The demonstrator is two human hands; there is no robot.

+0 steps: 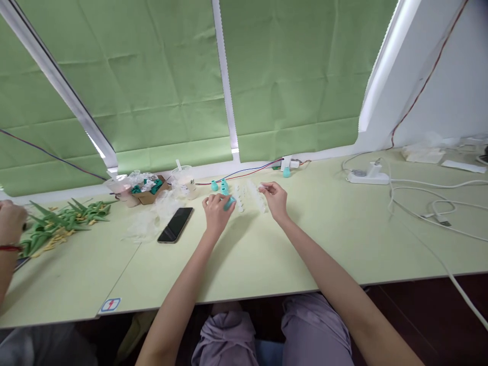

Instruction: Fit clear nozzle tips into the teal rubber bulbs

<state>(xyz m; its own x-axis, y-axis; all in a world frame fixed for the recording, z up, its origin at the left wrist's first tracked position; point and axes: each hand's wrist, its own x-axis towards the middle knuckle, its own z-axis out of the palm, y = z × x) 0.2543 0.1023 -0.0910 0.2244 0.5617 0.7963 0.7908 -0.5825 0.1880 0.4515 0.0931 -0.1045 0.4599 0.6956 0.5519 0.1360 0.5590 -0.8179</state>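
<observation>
My left hand (217,212) is closed on a small turquoise plastic piece (229,203) that pokes out past the fingertips. Just beyond it stand several more turquoise pieces (224,186), cup-like with openings on top. Between my hands lie rows of small white translucent parts (239,197) on the table. My right hand (275,200) is at the right side of a second white row (254,194), thumb and fingers pinched together. A small pale piece shows at its fingertips, too small to name. One lone turquoise piece (286,172) stands farther back, near the wall.
Left of my hands lie a black phone (176,225), crumpled clear plastic (152,217), a cardboard box (151,195) and drink cups (186,181). Green and yellow pieces (63,223) lie by another person's hand (11,221). A power strip (368,175) and white cables (423,189) are at right.
</observation>
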